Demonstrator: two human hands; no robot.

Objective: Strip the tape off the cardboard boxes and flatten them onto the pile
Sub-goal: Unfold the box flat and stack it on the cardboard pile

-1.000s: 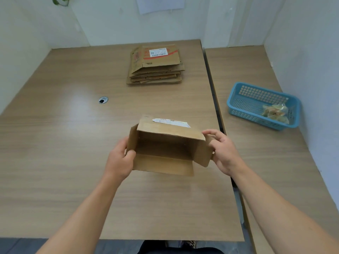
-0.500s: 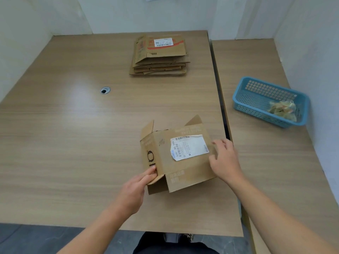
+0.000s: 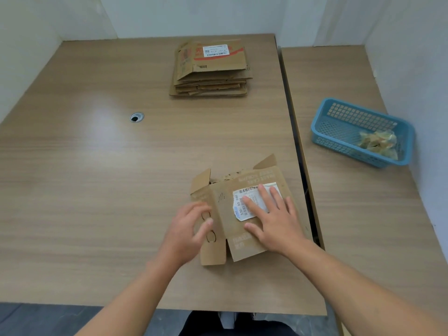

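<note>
A small brown cardboard box (image 3: 224, 190) lies pressed nearly flat on the near right part of the wooden table (image 3: 97, 178), with a white shipping label (image 3: 238, 202) facing up. My right hand (image 3: 274, 219) lies flat on the label with fingers spread, pressing the box down. My left hand (image 3: 189, 229) rests with straight fingers on the box's left panel. Two short flaps stick up at the box's far edge. The pile of flattened boxes (image 3: 211, 69) sits at the far side of the table.
A blue plastic basket (image 3: 339, 139) with crumpled tape scraps (image 3: 378, 141) stands on the right-hand table. A cable hole (image 3: 137, 117) is set in the tabletop at left. White walls close in on three sides; a gap separates the two tables.
The open box was turned over, label side up, and has collapsed nearly flat. My right hand moved onto the label; my left hand shifted from the lower flap onto the left panel.
</note>
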